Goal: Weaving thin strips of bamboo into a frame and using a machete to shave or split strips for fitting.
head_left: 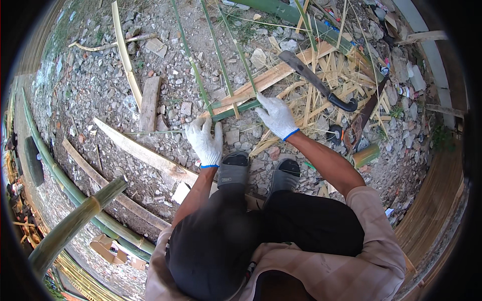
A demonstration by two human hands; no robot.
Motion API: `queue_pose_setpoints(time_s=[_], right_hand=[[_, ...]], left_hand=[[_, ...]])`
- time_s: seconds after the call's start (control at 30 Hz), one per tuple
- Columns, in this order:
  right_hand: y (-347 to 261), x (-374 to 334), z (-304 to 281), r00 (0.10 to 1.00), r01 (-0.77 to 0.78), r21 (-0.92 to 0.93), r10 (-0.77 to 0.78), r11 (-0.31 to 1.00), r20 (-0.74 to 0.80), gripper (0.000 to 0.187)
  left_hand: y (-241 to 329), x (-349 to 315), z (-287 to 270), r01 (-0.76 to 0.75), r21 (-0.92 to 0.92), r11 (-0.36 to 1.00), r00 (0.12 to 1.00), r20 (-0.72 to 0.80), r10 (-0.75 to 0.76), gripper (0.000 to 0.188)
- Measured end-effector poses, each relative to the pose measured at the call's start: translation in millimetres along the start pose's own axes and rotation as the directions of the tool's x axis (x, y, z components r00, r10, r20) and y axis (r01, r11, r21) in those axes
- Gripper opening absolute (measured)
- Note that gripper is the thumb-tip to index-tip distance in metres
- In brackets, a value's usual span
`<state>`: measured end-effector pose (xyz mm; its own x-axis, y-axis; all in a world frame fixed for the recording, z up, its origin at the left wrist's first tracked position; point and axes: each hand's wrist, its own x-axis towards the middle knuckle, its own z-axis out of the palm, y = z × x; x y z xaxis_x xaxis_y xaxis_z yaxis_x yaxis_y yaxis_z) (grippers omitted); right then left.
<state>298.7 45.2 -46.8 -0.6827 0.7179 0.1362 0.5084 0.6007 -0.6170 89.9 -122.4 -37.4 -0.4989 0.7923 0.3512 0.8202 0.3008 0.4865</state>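
Both my hands wear white knit gloves with blue cuffs. A short green bamboo strip (224, 114) lies crosswise in front of my feet, with several long thin bamboo strips (217, 56) meeting it and running away from me. My left hand (205, 144) is closed at its left end, fingertips and thumb at the bamboo. At the right end my right hand (277, 118) pinches the crosspiece where the rightmost long strip meets it. A flat pale split bamboo piece (273, 78) lies under the strips. The fingertips' exact hold is partly hidden.
A machete (316, 78) with a black handle rests on pale bamboo shavings (329, 70) at the right. Thick green bamboo poles (286, 12) lie far right, and another bamboo pole (83, 220) slants at the left. Split planks (143, 150) and rubble cover the ground around my shoes (234, 168).
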Motion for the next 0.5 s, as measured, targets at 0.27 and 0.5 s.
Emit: queue_pose_setpoints(time_s=[0.27,0.5], right_hand=[[2.2,2.7,-7.0,1.000,0.004,-0.002,-0.004,1.000,0.029,0.050],[7.0,-4.5,-7.2,0.997,0.056,-0.021,-0.055,0.998,0.044,0.049]], left_hand=[[-7.1,-3.8,4.5,-0.026,-0.057,0.998,1.000,0.006,0.026,0.031],[-18.5,3.3,-13.3,0.010,-0.118,0.993,0.979,0.204,0.015,0.052]])
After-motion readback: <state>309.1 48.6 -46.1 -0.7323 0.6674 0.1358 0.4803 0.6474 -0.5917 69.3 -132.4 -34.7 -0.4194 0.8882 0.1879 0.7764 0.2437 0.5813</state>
